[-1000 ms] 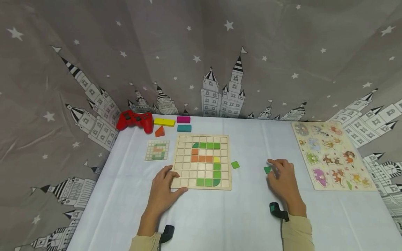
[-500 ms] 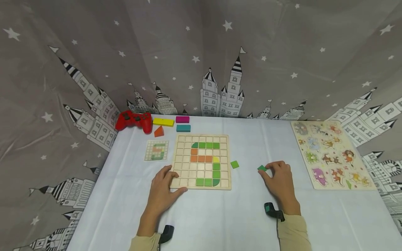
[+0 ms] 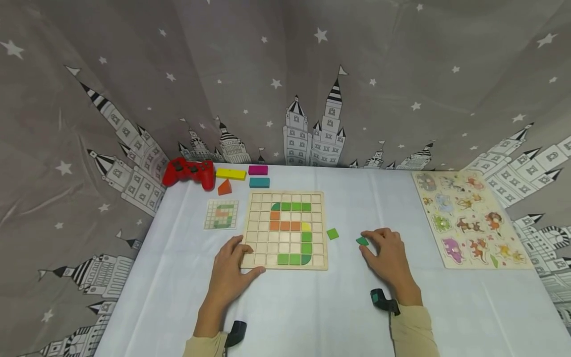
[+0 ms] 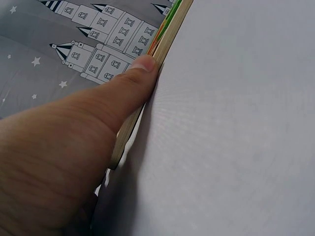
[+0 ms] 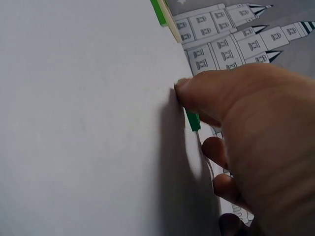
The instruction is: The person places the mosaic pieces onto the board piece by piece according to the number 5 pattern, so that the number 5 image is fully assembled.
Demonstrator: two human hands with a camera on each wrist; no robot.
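Observation:
My left hand (image 3: 229, 270) holds the near left corner of a square wooden grid board (image 3: 258, 237), fingers over its left side and thumb along the front edge. Green, orange and yellow tiles lie in the board's cells, with rounded dark green pieces at two bends. In the left wrist view the thumb (image 4: 125, 91) presses the board's side. Right of the board, my right hand (image 3: 387, 255) pinches a dark green tile (image 3: 362, 241) with a curved edge between thumb and index finger, low over the cloth. The thumb partly hides this tile in the right wrist view.
A loose green square tile (image 3: 332, 233) lies just right of the board. Left of it is a small pattern card (image 3: 221, 214). Behind stand a red game controller (image 3: 189, 172) and yellow (image 3: 230, 174), magenta, teal and orange blocks. An animal puzzle board (image 3: 473, 223) lies far right.
My right hand has moved left toward the board, bringing the dark green tile along and turning it. The left hand has stayed at the board's corner.

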